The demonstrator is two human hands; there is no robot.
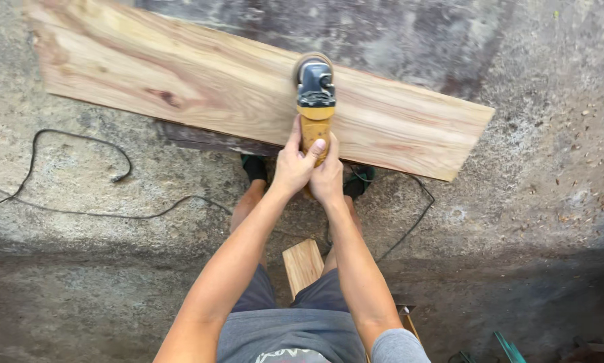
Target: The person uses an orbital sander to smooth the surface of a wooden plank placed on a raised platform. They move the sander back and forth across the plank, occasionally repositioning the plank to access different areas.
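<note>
While I sit on a small wooden stool (303,265), my left hand (292,167) and right hand (328,176) both grip the yellow handle of a sander (315,101). Its head rests on a long plank (201,87) lying across concrete ground (544,202). Black cord (80,171) trails left.

Both bare arms reach straight forward from the shoulders and draw together, forearms nearly meeting at the wrists. The left hand (294,165) is curled closed, its thumb raised and pointing forward, its index finger laid across to the right. The right hand (327,176) presses against the left one, fingers wrapped in a closed grasp, knuckles turned upward. Both wrists are held straight, in line with the forearms, elbows slightly bent.
</note>
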